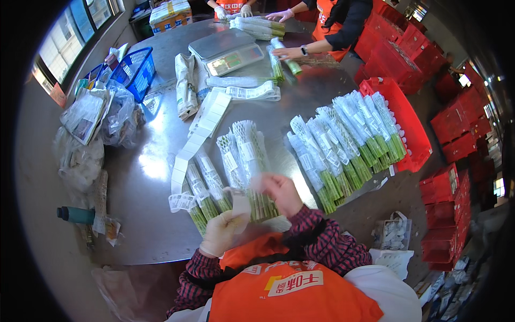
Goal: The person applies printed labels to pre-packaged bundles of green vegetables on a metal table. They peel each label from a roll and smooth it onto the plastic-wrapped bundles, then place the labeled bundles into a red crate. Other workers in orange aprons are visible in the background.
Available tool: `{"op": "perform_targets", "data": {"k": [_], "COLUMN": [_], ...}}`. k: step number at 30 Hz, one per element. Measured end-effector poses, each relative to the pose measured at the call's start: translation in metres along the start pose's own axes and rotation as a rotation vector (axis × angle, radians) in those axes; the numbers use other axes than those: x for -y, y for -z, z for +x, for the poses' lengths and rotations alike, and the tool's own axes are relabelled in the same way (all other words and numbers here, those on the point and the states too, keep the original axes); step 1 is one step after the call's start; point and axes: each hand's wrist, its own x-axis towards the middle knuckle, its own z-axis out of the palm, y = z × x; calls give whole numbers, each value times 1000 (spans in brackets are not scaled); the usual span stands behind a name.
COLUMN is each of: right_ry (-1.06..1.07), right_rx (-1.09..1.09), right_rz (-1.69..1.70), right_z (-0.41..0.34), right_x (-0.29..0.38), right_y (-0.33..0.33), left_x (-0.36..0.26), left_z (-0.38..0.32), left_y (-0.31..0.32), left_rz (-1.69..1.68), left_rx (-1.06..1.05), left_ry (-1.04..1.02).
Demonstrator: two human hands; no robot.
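My left hand (220, 232), in a pale glove, grips the end of a white label strip (241, 203) near the table's front edge. The strip's upper end curls towards my right hand (283, 194), which is bare and blurred; whether its fingers pinch a label cannot be made out. Just beyond my hands lie bundles of green stalks (246, 151) in white foam-net sleeves, some bearing printed labels. To their left are more sleeved bundles (206, 181), partly under a long ribbon of labels (189, 148). Several labelled bundles (342, 151) lie in a row on the right.
A red plastic crate (416, 133) stands beyond the right-hand row. A digital scale (233, 59) sits farther back on the metal table (136, 217). Blue baskets (139, 74) and plastic bags (118, 116) line the left side. Two co-workers handle bundles (257, 28) at the far end.
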Motion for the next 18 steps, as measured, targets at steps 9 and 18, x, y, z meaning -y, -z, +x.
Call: {"op": "perform_targets", "data": {"k": [9, 18], "right_ry": [380, 133], "right_rx": [-203, -92], "right_rz": [-1246, -1223], "right_z": [15, 21], "right_x": [-42, -44], "right_y": [-41, -38], "left_x": [7, 14], "left_z": [0, 2], "left_y": [15, 17], "left_rz": [-31, -54], "left_rx": [-50, -48], "left_ry": [-20, -76]}}
